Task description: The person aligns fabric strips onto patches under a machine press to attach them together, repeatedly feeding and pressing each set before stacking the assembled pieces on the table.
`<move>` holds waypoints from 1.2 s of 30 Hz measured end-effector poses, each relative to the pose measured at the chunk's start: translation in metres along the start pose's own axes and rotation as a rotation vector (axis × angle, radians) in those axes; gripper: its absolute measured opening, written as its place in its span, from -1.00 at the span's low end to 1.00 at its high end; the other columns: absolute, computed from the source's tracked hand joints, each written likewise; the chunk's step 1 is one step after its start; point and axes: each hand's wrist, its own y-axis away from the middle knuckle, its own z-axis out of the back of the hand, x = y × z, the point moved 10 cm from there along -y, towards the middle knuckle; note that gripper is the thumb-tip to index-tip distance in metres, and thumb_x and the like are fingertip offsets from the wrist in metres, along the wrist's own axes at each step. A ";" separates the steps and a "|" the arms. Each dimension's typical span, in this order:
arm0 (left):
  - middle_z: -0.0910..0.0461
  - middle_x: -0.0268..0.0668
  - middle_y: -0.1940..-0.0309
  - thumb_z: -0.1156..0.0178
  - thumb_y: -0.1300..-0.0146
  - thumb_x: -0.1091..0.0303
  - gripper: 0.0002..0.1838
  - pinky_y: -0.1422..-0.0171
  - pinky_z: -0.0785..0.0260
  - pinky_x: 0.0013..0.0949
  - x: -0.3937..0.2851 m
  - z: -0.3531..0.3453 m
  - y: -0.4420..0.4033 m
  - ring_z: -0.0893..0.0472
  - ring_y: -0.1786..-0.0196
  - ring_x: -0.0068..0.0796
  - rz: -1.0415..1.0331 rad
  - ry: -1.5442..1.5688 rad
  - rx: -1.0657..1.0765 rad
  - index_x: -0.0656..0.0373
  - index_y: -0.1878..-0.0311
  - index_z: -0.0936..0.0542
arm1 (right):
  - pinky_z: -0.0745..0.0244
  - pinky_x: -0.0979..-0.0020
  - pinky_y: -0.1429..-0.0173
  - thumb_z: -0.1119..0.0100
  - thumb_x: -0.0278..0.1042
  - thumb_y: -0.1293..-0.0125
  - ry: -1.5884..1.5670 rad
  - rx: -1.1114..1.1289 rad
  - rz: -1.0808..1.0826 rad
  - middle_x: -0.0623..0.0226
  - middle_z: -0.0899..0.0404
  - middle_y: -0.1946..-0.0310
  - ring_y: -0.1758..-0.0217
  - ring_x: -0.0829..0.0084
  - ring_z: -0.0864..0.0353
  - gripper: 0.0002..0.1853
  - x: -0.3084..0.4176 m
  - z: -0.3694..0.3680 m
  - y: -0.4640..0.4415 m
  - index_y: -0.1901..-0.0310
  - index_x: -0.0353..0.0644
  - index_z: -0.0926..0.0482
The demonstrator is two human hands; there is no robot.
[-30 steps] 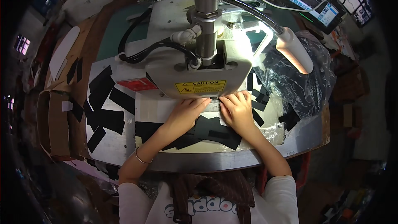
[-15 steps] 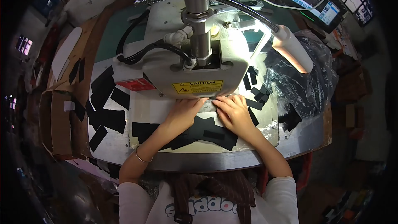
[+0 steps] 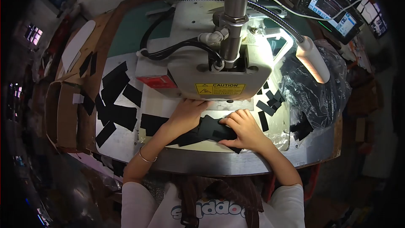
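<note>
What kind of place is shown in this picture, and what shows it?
Probably a workshop or small factory, perhaps for sewing: a large machine with a yellow caution label stands on the worktable, a lit screen is to its right, and flat black pieces lie scattered around it.

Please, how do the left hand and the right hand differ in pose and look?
The left hand reaches the machine head's lower edge; the right hand is nearer the body, over the black pieces.
A bracelet circles the left hand's forearm; the right hand's forearm shows none.
Both are bare.
</note>
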 end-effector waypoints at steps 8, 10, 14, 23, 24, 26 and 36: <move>-0.59 -0.28 0.09 -0.19 -0.08 0.48 -0.75 -0.06 -0.37 -0.18 0.098 0.081 0.075 -0.53 0.02 -0.21 0.327 0.223 0.019 0.12 0.12 -0.61 | -0.23 0.28 0.01 -0.38 -0.10 0.01 0.026 -0.044 -0.022 0.28 -0.48 0.28 0.15 0.26 -0.38 -0.59 -0.009 0.020 -0.001 0.17 -0.16 -0.57; -0.59 -0.30 0.18 -0.32 0.05 0.48 -0.68 -0.06 -0.36 -0.21 0.151 0.116 0.123 -0.52 0.06 -0.19 0.521 0.200 -0.046 0.11 0.13 -0.61 | -0.24 0.22 -0.01 -0.28 -0.26 -0.06 0.149 -0.239 -0.103 0.21 -0.53 0.32 0.17 0.17 -0.46 -0.72 -0.021 0.049 -0.003 0.24 -0.23 -0.55; -0.49 -0.29 0.14 -0.48 0.31 0.40 -0.42 -0.16 -0.27 -0.24 0.181 0.136 0.177 -0.43 -0.02 -0.17 0.590 -0.037 0.086 0.01 0.07 -0.56 | -0.08 0.07 -0.29 -0.11 -0.37 -0.22 0.384 -0.279 -0.327 0.07 -0.44 0.02 -0.18 0.05 -0.30 -0.75 -0.059 0.055 0.016 0.12 -0.33 -0.50; -0.60 -0.37 0.36 -0.51 0.21 0.37 -0.63 0.08 -0.35 -0.43 0.213 0.129 0.181 -0.54 0.22 -0.49 0.671 0.290 0.052 0.18 0.30 -0.57 | 0.15 -0.05 -0.45 -0.04 -0.31 -0.31 0.481 -0.116 -0.338 0.06 -0.44 -0.11 -0.33 0.07 -0.21 -0.69 -0.102 0.024 0.027 -0.02 -0.27 -0.49; -0.61 -0.36 0.36 -0.49 0.17 0.38 -0.66 0.10 -0.35 -0.44 0.218 0.130 0.182 -0.55 0.23 -0.51 0.669 0.294 0.038 0.19 0.30 -0.58 | 0.15 -0.06 -0.45 -0.04 -0.31 -0.31 0.516 -0.130 -0.321 0.07 -0.44 -0.11 -0.33 0.08 -0.21 -0.70 -0.104 0.025 0.026 -0.01 -0.27 -0.50; -0.62 -0.34 0.35 -0.46 0.11 0.40 -0.69 0.12 -0.37 -0.45 0.227 0.134 0.186 -0.56 0.22 -0.54 0.681 0.268 -0.011 0.22 0.28 -0.60 | 0.15 -0.06 -0.44 -0.04 -0.30 -0.31 0.563 -0.146 -0.312 0.08 -0.44 -0.11 -0.33 0.09 -0.21 -0.70 -0.108 0.029 0.024 0.00 -0.26 -0.50; -0.24 -0.42 0.61 -0.20 -0.25 0.38 -0.76 0.42 -0.12 -0.45 0.270 0.189 0.227 -0.22 0.47 -0.65 0.596 0.208 -0.677 0.29 0.42 -0.39 | 0.10 -0.07 -0.40 -0.03 -0.24 -0.31 0.703 -0.206 -0.367 0.06 -0.38 -0.14 -0.33 0.00 -0.16 -0.69 -0.114 0.035 0.027 0.00 -0.24 -0.50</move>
